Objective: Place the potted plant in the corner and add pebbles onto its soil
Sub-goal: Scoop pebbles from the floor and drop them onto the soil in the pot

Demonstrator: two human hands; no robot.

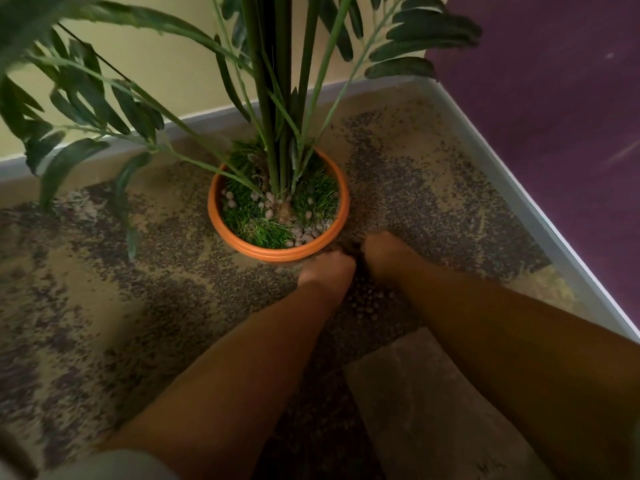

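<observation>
Head view looks down on the potted plant point(277, 206), which stands on the patterned carpet point(104, 289) close to the corner of the floor where the cream wall's skirting point(104, 142) meets the purple wall's skirting point(512, 174). The orange pot is upright, its stems rising straight up and out of the top of the picture, so its long axis is vertical. A scatter of pale pebbles point(304, 233) already lies on the green, grass-like surface inside, thickest along the rim nearest the person.

The pot lies directly ahead of both hands and slightly to their left. The left hand point(327, 270) is just at the near rim, touching it or nearly so; the right hand point(382, 251) sits beside the pot's right flank, a little apart from it. The left hand is the nearer of the two to the soil.

Both hands are curled downward with fingers bunched, close to each other, over a dark patch of carpet where small roundish bits seem to lie. Blur and shadow hide the fingertips, so I cannot tell whether either hand pinches pebbles. Judging from this, placing looks done and gathering more pebbles is the step in hand.
</observation>
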